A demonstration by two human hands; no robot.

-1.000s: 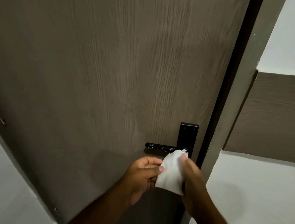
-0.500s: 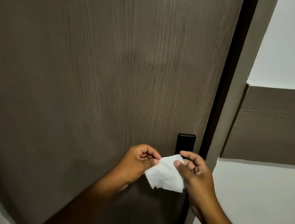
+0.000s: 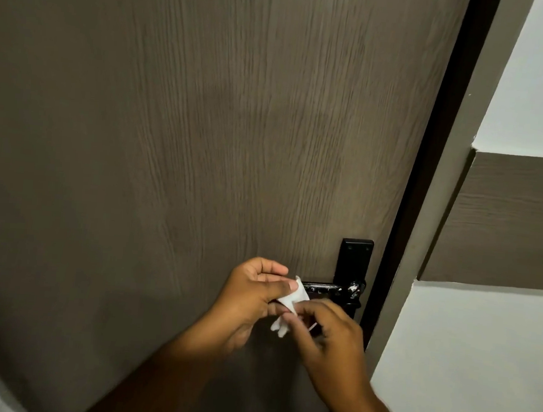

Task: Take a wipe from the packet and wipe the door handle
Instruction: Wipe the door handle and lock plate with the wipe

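A small white wipe [image 3: 292, 300] is bunched between both hands in front of a brown wooden door [image 3: 204, 135]. My left hand [image 3: 253, 297] pinches its upper part with thumb and forefinger. My right hand [image 3: 331, 340] grips its lower part from the right. Just behind the hands, the black lever door handle [image 3: 322, 288] sticks out to the left from a black backplate [image 3: 355, 261], with pale smears on it. The wipe is close to the handle; I cannot tell whether they touch. No wipe packet is in view.
The grey door frame [image 3: 441, 219] runs along the door's right edge. To its right is a white wall [image 3: 479, 352] with a brown wood-grain panel [image 3: 506, 221]. A dark object shows at the far right edge.
The wipe, spread flat between both hands half a second ago, is now crumpled into a small bunch. The hands have come closer together, and the lever shows again behind them.
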